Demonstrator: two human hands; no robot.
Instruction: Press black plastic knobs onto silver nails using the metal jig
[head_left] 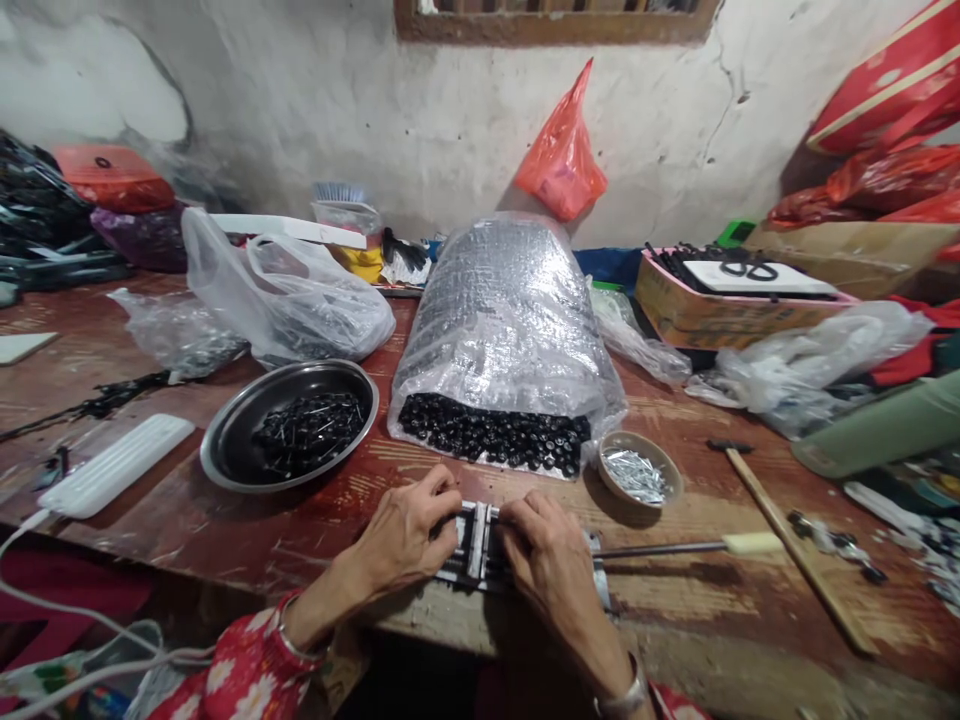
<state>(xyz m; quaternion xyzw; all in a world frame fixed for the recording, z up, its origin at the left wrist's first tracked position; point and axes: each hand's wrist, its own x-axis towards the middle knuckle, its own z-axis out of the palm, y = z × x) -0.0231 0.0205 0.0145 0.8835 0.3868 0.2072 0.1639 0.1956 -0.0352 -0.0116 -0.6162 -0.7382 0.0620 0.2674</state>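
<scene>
A small metal fixture [478, 540] with rails and an upright pale bar lies at the table's front edge, between my hands. My left hand [409, 530] is on its left side, thumb and fingers bent together at the metal. What these fingers pinch, if anything, is hidden. On the other side my right hand [551, 555] curls over the fixture, fingertips down on it and mostly out of sight. A rod with a pale yellow handle [752, 543] extends to the right from the fixture. Behind it, a clear bubble-wrap bag [510, 320] spills round black plastic parts [495, 432].
Left of the bag stands a steel bowl [360, 450] of black parts with metal pins. A small bowl [677, 490] holds silvery nails [636, 475]. A hammer [795, 545], a green cylinder [885, 430] and a box [694, 322] lie right. A white power strip [120, 465] is left.
</scene>
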